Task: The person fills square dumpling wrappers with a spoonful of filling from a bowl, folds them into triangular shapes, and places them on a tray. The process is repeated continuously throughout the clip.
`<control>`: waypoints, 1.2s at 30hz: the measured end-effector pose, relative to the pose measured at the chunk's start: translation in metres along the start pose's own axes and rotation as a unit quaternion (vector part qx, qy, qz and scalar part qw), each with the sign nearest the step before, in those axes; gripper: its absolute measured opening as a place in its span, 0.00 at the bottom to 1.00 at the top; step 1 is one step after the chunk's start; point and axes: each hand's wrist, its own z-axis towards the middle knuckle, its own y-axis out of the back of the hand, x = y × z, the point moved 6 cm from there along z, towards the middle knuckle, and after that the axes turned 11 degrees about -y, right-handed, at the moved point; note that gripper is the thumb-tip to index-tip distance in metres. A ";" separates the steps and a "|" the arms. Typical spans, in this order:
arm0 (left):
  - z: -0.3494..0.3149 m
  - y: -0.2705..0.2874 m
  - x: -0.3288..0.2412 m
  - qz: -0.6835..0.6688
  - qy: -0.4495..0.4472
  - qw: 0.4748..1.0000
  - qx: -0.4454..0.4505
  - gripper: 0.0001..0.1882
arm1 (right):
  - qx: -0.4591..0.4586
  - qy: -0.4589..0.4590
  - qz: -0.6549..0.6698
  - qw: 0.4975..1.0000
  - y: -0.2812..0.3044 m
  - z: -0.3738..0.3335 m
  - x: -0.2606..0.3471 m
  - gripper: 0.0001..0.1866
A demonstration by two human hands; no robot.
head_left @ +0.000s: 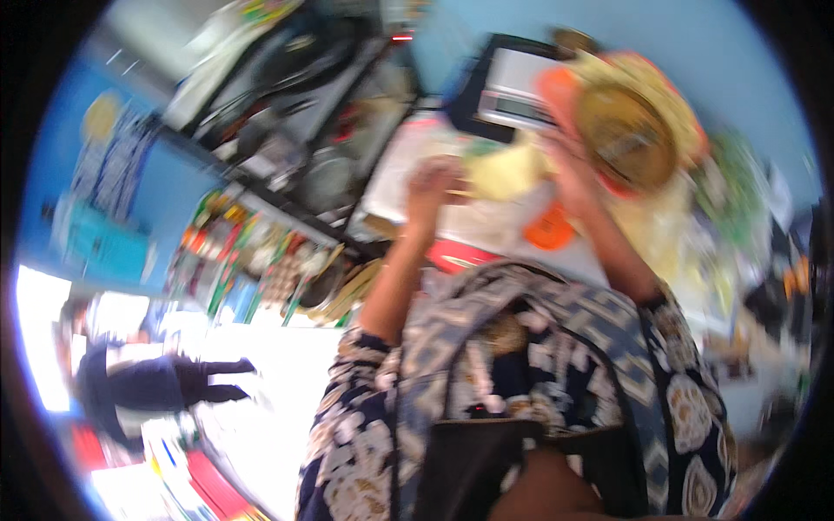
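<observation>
patterned clothing (556,365) spans the near side of the yellow sheet (508,172), which lies between the left hand (437,180), fingers curled, and right hand (569,167) (blurred; i cannot tell if either grasps it). beyond the sheet sits a scale (519,80).

Head-worn fisheye; downward, close

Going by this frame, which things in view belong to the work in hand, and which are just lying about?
Likely in the work:
- yellow item, blurred, between left hand and right hand
- perhaps the round amber container, beside the right hand

Seemingly just lying about:
- silver scale
- shelved packets
- turquoise box
</observation>
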 end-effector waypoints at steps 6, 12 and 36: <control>-0.031 -0.069 0.013 -0.430 0.227 0.873 0.037 0.38 | 0.128 0.265 -0.496 0.817 -0.052 -0.049 0.088 0.07; -0.040 -0.087 -0.011 -0.511 0.124 0.851 -0.007 0.29 | 0.218 0.317 -0.509 0.770 -0.078 -0.083 0.077 0.10; -0.112 -0.180 0.007 -0.440 0.386 0.807 0.073 0.35 | 0.061 0.122 -0.663 0.736 0.140 -0.034 -0.008 0.10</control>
